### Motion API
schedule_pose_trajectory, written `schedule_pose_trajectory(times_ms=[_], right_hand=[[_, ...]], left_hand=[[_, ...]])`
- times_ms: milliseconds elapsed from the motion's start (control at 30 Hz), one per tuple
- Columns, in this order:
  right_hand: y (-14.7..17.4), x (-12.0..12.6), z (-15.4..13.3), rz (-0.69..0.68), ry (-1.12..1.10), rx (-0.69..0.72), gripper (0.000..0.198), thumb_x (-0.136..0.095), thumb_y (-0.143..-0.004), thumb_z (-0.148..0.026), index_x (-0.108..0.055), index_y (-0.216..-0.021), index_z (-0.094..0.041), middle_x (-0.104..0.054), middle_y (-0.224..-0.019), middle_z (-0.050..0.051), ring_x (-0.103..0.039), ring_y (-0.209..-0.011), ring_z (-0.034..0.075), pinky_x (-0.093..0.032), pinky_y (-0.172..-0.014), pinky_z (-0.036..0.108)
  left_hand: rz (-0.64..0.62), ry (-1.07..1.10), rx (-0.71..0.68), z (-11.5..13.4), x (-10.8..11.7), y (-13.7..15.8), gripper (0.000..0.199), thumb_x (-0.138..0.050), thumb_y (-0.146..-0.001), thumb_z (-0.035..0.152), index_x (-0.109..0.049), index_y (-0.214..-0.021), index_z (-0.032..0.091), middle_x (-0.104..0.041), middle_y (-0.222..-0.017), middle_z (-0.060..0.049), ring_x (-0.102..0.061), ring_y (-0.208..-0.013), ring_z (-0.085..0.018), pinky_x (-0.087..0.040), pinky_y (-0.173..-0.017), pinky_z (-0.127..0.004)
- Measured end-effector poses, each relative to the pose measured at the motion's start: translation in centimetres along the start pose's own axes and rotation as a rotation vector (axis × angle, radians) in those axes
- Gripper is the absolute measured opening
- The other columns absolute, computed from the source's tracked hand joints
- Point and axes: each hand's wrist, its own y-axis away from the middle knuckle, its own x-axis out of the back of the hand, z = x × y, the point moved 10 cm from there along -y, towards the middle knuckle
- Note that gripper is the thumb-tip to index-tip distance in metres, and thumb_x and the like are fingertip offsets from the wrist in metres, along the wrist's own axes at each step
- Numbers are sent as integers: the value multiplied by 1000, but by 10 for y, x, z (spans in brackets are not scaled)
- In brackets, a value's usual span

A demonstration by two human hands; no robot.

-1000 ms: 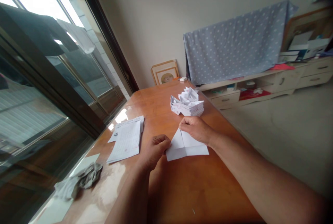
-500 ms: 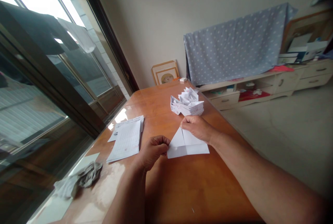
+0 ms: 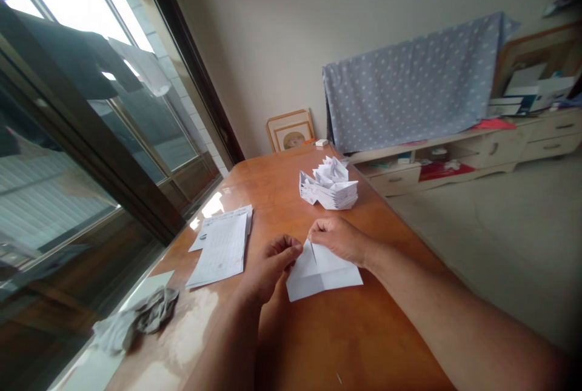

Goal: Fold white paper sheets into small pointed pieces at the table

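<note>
A folded sheet of white paper (image 3: 324, 277), with a triangular top and a straight lower strip, is held just over the table. My left hand (image 3: 278, 260) pinches its left slanted edge between thumb and fingers. At the top point, my right hand (image 3: 339, 239) grips the paper, with the fingers closed and covering part of its right side. A dark line runs down from the top where the two folded flaps meet. Beyond my hands sits a stack of folded paper shapes (image 3: 330, 188) with pointed tips.
Left of my hands lies a pile of lined, written sheets (image 3: 220, 251). A crumpled grey cloth (image 3: 152, 312) rests near the left edge of the shiny wooden table (image 3: 359, 342). A framed picture (image 3: 291, 131) and a small white box (image 3: 321, 143) are at the far end.
The paper has come nearer to me and tilted slightly. My left hand has slid up its left edge towards the top, and my right hand has moved down with the paper.
</note>
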Motion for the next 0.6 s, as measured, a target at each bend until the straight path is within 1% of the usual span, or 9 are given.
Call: schedule_pose_trajectory(times_ms=[100,233,433,600], right_hand=[[1,-11,5,-49,-10,-35,17,-61,-81,-33,-65,-78,-17,-60,-71,-2,-51,-64,13,-37,-54,24],[3,-12,9,-65,9,-89,20,-58,-84,-34,-64,-79,-17,-57,-68,-2,-49,-62,13,-35,-52,24],[2,-15,7,-66,76,-52,17,-61,-81,-33,-64,-77,-16,-56,-68,-2,-48,-63,12,-35,-54,23],[4,-23,10,-108,103,-54,19,-59,-82,-34,-64,-78,-16,-54,-67,-3,-45,-62,12,-32,-52,23]], left_hand=[[2,25,-13,-2,-1,-1,25,-75,-79,32,-56,-79,16,-50,-66,4,-43,-58,-8,-29,-53,-20],[40,29,-12,-7,6,-3,24,-74,-80,31,-56,-81,17,-51,-66,4,-43,-57,-8,-28,-52,-20],[43,30,-32,-11,9,-6,22,-71,-83,34,-59,-88,17,-52,-68,3,-43,-56,-8,-29,-52,-20],[52,31,-19,-12,5,-7,24,-71,-83,36,-58,-82,16,-47,-62,5,-38,-53,-7,-26,-50,-20]])
